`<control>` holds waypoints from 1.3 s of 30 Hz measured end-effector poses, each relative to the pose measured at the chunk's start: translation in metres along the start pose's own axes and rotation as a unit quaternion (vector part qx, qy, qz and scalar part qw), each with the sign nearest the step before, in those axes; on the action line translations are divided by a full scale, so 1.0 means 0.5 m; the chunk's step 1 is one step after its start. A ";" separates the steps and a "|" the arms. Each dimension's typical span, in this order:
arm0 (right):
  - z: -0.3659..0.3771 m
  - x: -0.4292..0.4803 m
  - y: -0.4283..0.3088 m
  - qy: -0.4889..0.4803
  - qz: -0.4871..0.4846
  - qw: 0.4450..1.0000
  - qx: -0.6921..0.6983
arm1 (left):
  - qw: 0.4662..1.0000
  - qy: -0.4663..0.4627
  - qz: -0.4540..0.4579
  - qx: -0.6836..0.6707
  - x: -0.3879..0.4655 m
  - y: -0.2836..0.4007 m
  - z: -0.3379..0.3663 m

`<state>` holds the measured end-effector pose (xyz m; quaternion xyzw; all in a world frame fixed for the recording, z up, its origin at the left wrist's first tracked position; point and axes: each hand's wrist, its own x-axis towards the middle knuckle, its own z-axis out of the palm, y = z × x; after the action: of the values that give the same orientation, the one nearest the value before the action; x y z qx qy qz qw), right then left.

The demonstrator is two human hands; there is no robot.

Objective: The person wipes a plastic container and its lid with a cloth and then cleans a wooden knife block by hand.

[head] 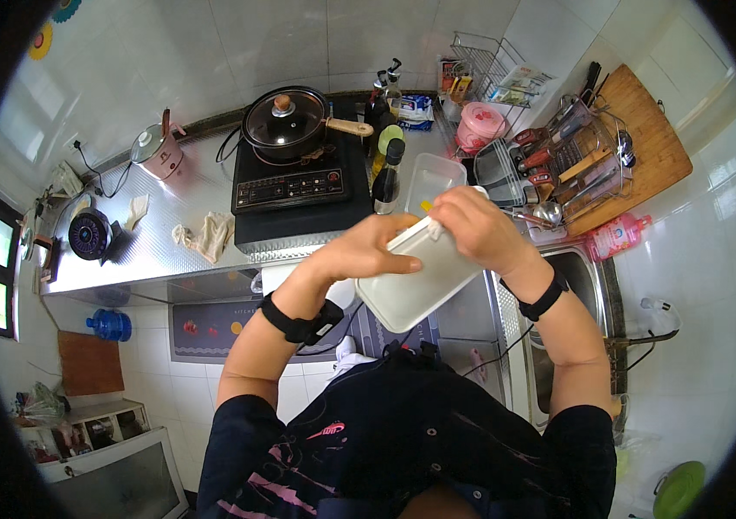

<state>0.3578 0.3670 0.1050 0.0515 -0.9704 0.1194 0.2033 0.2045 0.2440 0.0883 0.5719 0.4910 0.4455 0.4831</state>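
Note:
A pale rectangular plastic lid or shallow tray [429,289] is held tilted in front of my body. My left hand [368,250] grips its upper left edge, thumb lying on its face. My right hand [478,227] holds the upper edge, fingers pinched at a small whitish lump [436,229], perhaps a bit of cloth. A small yellow piece [426,206] shows between the hands. Just beyond them a clear plastic container [436,175] stands on the counter. The far side of the lid or tray is hidden.
A lidded pan [285,123] sits on an induction cooker [293,185]. Bottles [387,178] stand beside it. Rightward are a pink container [479,126], a utensil rack [575,149], a wooden cutting board [653,143] and the sink [579,279]. A crumpled cloth [209,237] lies leftward.

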 end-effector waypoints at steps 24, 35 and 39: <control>0.038 0.007 -0.039 0.207 0.016 0.977 0.056 | 0.963 0.212 0.076 0.148 -0.019 -0.019 0.090; -0.012 -0.006 -0.010 0.261 0.091 0.961 0.010 | 0.978 0.180 0.096 0.027 -0.003 0.030 0.014; -0.004 -0.027 0.006 0.418 0.215 0.879 0.083 | 0.963 0.227 0.140 -0.047 -0.013 -0.030 0.052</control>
<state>0.3703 0.3712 0.1007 -0.1959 -0.7688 0.2511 0.5545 0.2272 0.2353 0.0698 0.4950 0.4814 0.6494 0.3185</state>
